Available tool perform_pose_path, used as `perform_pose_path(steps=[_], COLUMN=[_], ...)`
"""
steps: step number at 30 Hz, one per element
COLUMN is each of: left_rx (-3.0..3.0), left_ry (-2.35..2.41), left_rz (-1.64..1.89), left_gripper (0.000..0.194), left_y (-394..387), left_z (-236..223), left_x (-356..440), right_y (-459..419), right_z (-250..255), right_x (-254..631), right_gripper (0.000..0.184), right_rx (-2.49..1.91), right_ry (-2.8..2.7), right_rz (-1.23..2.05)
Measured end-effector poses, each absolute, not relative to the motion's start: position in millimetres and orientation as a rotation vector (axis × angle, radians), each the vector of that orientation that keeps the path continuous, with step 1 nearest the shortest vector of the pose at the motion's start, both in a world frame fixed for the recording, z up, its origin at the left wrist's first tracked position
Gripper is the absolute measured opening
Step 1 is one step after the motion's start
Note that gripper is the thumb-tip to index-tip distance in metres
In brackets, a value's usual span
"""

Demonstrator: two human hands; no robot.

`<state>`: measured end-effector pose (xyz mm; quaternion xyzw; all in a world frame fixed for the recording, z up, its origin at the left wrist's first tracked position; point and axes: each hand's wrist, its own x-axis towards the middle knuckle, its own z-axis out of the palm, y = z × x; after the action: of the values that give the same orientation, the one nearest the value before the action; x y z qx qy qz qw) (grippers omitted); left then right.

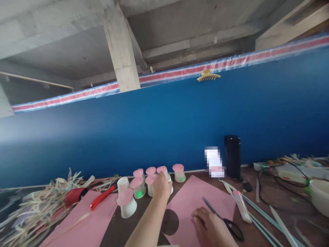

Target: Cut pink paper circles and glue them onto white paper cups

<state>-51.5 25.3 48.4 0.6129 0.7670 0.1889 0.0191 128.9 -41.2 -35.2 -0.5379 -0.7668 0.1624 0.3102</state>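
Several small white paper cups with pink paper discs on top stand grouped near the blue partition. Reaching into that group, my left hand [161,186] is closed around a white paper cup [168,178], which it partly hides. A cup with a pink disc [125,197] stands nearest me on the left, beside a plain white cup [123,184]. My right hand [207,224] rests with loosely bent fingers on pink paper [191,193] that has a round cutout [170,222]. Black-handled scissors [224,219] lie right beside it.
At left are a heap of pale strips [38,202], a red-handled tool [102,198] and another pink sheet [79,219]. A black cylinder [232,157] stands beside a blurred bright rectangle [214,162]. Rightward lie a utility knife [242,207], a black cable [259,185] and a white bowl [320,195].
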Motion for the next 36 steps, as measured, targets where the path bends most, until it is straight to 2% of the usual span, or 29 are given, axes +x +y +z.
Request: perform_pose_path(steps=[5, 9, 13, 16, 19, 25, 31, 36], left_rx=[1.757, 1.675, 1.614, 1.56, 1.558, 1.494, 1.41, 1.37], left_ry=[2.169, 1.922, 1.824, 1.789, 1.755, 1.456, 1.419, 1.011], left_rz=[0.861, 0.896, 0.905, 0.967, 1.039, 1.255, 1.322, 1.361], left_gripper=[0.041, 0.044, 0.052, 0.051, 0.049, 0.052, 0.05, 0.042], left_y=[18.0, 9.4, -1.6, -8.8, -14.3, -22.6, -31.0, -38.7], left_z=[56.2, 50.8, 37.3, 31.0, 33.0, 44.7, 21.7, 5.1], left_x=[-65.1, -72.1, -64.3, -52.7, -42.4, -39.1, -34.8, -24.2], right_y=[-41.7, -39.7, -35.6, -33.8, -33.7, -29.9, -29.6, -33.7], right_z=[-37.0, -35.7, -32.6, -29.7, -27.6, -21.3, -12.3, -6.1], right_x=[131.0, 133.5, 133.1, 128.9, 125.6, 136.1, 145.6, 143.9], right_gripper=[0.025, 0.023, 0.023, 0.03, 0.03, 0.012, 0.016, 0.018], right_rx=[-1.389, -1.317, -1.211, -1.134, -1.106, -0.927, -0.753, -0.758], right_ry=[-1.995, -1.858, -1.393, -1.099, -0.957, -0.483, -0.234, -0.145], right_rz=[0.477, 0.598, 1.068, 1.388, 1.53, 1.791, 2.022, 2.099])
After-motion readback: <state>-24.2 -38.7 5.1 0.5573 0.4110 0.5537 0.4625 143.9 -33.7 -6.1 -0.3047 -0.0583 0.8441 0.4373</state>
